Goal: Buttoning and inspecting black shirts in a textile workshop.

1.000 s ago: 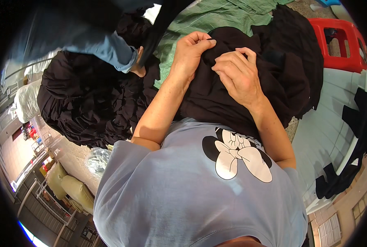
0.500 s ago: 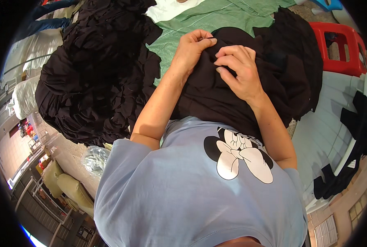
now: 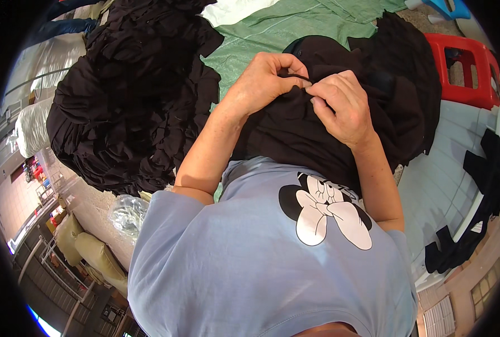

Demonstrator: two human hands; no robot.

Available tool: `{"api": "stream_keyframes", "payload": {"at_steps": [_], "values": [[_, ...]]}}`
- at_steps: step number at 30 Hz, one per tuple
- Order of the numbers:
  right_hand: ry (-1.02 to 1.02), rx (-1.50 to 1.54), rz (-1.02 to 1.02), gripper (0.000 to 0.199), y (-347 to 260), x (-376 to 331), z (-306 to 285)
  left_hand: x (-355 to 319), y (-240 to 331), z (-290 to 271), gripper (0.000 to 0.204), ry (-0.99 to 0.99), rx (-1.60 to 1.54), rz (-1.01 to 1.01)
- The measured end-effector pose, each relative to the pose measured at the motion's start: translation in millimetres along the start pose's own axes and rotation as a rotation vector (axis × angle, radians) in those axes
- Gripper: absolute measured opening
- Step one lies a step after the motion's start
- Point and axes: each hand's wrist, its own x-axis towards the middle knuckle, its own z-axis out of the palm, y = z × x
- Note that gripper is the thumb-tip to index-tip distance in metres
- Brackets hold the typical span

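Observation:
A dark brown-black piece of fabric (image 3: 295, 129), seemingly a garment, lies spread across my lap. My left hand (image 3: 267, 81) pinches a raised fold of it between thumb and fingers. Against that same fold, my right hand (image 3: 342, 106) has its thumb and forefinger closed, the fingertips of both hands almost touching. Whether the right fingers grip only cloth or also some small thing, I cannot make out. More dark cloth (image 3: 410, 73) is heaped to the right of my hands.
A large pile of black fabric (image 3: 126, 101) rises on the left. Ahead lies a green sheet (image 3: 250, 48). At the right stand a red plastic stool (image 3: 457, 39) and a pale table (image 3: 429, 174) with black cloth pieces (image 3: 480, 185). Clear plastic (image 3: 129, 216) lies on the floor at left.
My left hand has shifted right and toward me, lifting a fold of cloth. The right hand has closed from loosely parted fingers and now meets the left at the fold.

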Motion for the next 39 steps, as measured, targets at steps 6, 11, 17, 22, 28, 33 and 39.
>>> {"api": "stream_keyframes", "payload": {"at_steps": [6, 11, 17, 22, 28, 33, 39], "values": [[-0.054, -0.102, 0.007, 0.025, -1.4, -2.1, -5.3, 0.1, 7.6, -3.9, 0.012, -0.086, -0.023, -0.043], [-0.095, -0.2, -0.124, 0.022, -4.2, -1.5, -3.7, -0.3, 8.4, -6.8, 0.015, -0.169, 0.124, -0.014], [-0.21, -0.192, -0.138, 0.018, -9.2, -3.2, -8.3, 2.0, 11.1, -4.2, 0.026, -0.252, 0.375, 0.05], [-0.165, -0.137, -0.082, 0.021, -8.3, -10.3, -5.4, -0.3, -0.3, -5.4, 0.03, -0.281, 0.291, 0.122], [0.088, 0.207, 0.409, 0.029, -24.2, -11.2, 13.7, -18.1, 14.5, -0.3, 0.024, -0.086, 0.435, 0.275], [0.004, 0.112, 0.544, 0.027, -25.1, -17.7, 14.6, -23.6, 14.7, 11.8, 0.022, 0.01, 0.535, 0.329], [0.033, 0.137, 0.467, 0.024, -17.4, -21.4, 15.4, -25.6, 12.1, 18.1, 0.021, 0.061, 0.528, 0.266]]}}
